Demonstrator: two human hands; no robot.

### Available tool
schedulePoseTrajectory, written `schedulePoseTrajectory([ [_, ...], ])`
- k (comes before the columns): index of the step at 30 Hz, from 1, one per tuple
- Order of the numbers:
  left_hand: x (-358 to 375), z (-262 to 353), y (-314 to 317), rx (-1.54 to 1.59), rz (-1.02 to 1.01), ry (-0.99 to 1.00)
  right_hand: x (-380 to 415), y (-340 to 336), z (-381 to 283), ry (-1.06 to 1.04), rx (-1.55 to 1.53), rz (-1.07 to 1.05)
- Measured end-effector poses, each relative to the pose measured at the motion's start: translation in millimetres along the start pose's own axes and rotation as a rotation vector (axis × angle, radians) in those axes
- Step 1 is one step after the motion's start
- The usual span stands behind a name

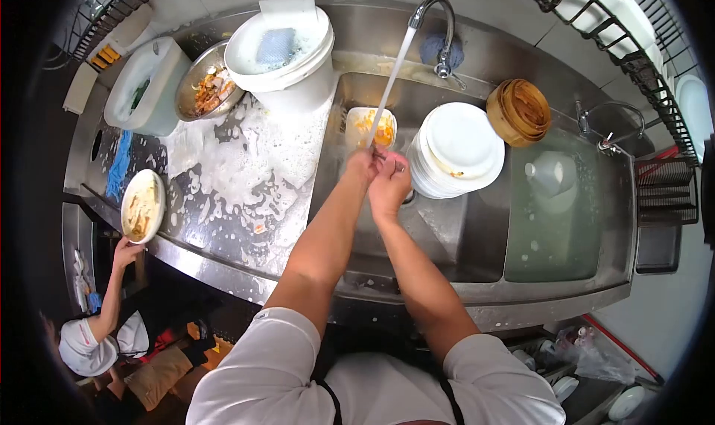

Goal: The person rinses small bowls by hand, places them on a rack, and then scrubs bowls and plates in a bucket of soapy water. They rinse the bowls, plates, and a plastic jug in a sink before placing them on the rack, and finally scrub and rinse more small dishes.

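Observation:
My left hand and my right hand are pressed together under the running tap, over the left sink basin. Their fingers are curled against each other, and whatever lies between them, if anything, is hidden. Just beyond them in the basin is a white square dish with orange and yellow food scraps. Close to the right of my right hand stands a tall stack of white plates, its top plate smeared with a little food at the near edge.
Bamboo steamers stand behind the plates. Greenish water fills the right basin, with a clear plastic container in it. On the foamy counter are a white bucket, a scrap bowl and a tub. A co-worker's hand holds a dirty oval plate.

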State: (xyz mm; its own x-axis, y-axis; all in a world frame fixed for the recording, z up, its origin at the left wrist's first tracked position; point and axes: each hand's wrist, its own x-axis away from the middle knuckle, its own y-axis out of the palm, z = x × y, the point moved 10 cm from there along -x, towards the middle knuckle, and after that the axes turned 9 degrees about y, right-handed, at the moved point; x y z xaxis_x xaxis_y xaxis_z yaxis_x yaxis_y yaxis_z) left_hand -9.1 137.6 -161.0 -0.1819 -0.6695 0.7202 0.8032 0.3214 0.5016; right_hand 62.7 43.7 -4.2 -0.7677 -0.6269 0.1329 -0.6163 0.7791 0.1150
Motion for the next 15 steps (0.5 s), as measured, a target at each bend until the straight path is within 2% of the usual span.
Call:
schedulePoseTrajectory([
  [3, 26, 27, -7, -0.098, 0.090, 0.208, 16, -2, -21, -0.038, 0.175, -0.003],
  [5, 52, 24, 2, -0.427, 0.080, 0.240, 15, -3, -28, -0.097, 0.314, 0.008],
  [6, 57, 22, 4, -0.591, 0.078, 0.257, 11, -5, -25, -0.086, 0.273, -0.006],
  [7, 19, -10, 3, -0.118, -0.083, 0.160, 9, -6, -21, -0.073, 0.227, -0.017],
  [8, 17, -5, 0, -0.054, -0.029, 0.130, 7, -6, -23, -0.068, 0.183, -0.026],
  [10, 15, 1, -2, 0.092, 0.075, 0.068, 19, 3, -39, -0.228, 0.401, -0.116],
  [11, 13, -8, 3, 0.178, 0.034, -0.029, 29, 11, -46, -0.302, 0.506, -0.163],
  [13, 10, -19, 14, 0.353, -0.047, -0.206, 24, 26, -35, -0.182, 0.562, -0.476],
  [14, 14, -16, 13, 0.383, -0.039, -0.211, 21, 28, -30, -0.121, 0.583, -0.641],
  [15, -1, -20, 5, 0.440, -0.063, -0.223, 19, 34, -29, -0.015, 0.603, -0.953],
])
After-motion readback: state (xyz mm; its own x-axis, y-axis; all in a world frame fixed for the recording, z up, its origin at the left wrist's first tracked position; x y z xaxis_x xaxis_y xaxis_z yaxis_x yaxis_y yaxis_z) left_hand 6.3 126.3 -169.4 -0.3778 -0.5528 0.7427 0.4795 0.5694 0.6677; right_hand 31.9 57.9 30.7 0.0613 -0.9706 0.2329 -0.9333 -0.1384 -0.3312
